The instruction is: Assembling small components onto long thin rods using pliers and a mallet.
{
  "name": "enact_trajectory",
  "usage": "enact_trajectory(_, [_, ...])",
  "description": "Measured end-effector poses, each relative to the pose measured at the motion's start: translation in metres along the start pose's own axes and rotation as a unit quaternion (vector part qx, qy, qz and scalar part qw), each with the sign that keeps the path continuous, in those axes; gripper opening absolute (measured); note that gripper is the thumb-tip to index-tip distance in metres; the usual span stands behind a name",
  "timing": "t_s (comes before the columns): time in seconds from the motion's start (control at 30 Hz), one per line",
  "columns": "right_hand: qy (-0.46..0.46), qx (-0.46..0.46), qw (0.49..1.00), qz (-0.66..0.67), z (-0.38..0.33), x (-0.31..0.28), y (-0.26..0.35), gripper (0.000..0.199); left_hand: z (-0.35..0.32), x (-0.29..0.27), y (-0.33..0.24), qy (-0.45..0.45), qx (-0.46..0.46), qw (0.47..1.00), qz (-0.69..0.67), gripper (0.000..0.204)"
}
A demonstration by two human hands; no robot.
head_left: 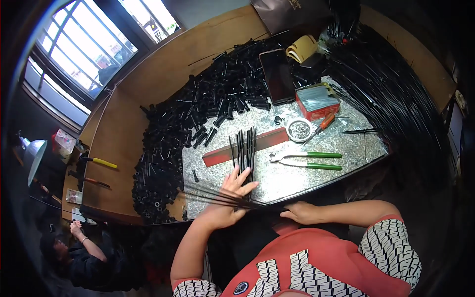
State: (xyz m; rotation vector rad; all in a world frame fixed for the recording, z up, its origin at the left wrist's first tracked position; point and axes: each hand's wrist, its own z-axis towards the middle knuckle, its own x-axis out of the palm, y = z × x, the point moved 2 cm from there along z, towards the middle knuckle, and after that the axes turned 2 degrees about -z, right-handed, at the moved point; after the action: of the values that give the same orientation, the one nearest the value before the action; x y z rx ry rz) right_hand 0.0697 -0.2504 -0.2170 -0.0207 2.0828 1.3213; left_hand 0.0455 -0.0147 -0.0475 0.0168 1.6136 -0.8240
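At the tabletop's [284, 185] front edge, the spread-fingered left hand [232, 187] should align the rods [241, 151] evenly; I cannot tell the right hand's [303, 213] grip.

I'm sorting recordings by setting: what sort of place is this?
Probably a small assembly workshop: heaped black cylindrical parts, piled thin black rods and green-handled pliers share one worktable.
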Motion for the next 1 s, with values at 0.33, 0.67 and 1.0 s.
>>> enact_trajectory(0.33, [-0.154,-0.124,0.98,0.009,0.051,0.019,-0.06,0.043,0.014,0.064,-0.015,-0.067,0.04,0.981,0.176,0.08])
enact_trajectory(0.67, [0.092,-0.019,0.991,-0.096,-0.031,-0.048,0.025,0.036,0.017,0.065,-0.013,-0.094,0.057,0.977,0.182,0.083])
enact_trajectory(1.0, [-0.195,-0.238,0.938,-0.158,0.039,-0.168,0.122,0.025,0.01,0.07,-0.008,-0.111,0.048,0.976,0.184,0.076])
